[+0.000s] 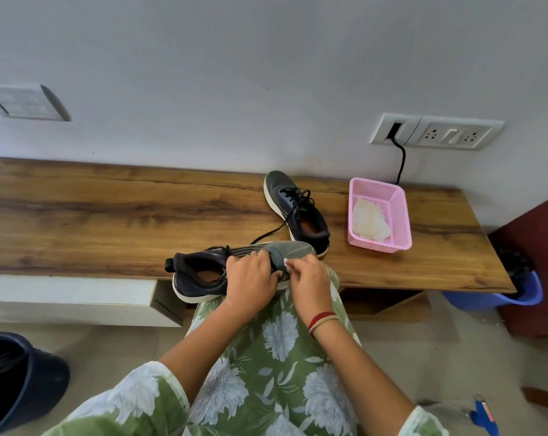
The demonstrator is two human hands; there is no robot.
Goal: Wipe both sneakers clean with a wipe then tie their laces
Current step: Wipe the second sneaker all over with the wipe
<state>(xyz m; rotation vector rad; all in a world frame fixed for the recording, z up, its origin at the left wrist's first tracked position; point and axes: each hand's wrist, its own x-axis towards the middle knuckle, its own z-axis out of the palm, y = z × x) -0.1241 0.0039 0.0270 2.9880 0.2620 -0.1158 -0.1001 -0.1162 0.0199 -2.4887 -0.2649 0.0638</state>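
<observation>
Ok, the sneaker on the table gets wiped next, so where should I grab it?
Grip that sneaker by its heel collar, from above: it stands upright with the opening facing up, and the loose lace trails off to the left.

Home room — wooden shelf (109, 215), wall sockets (436, 132)

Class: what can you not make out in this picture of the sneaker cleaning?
Head view throughout.
The wipe: only a white scrap shows; the right hand covers the rest.
The held sneaker: its middle is hidden behind the left hand.
The pink basket: white contents too blurred to identify.
</observation>
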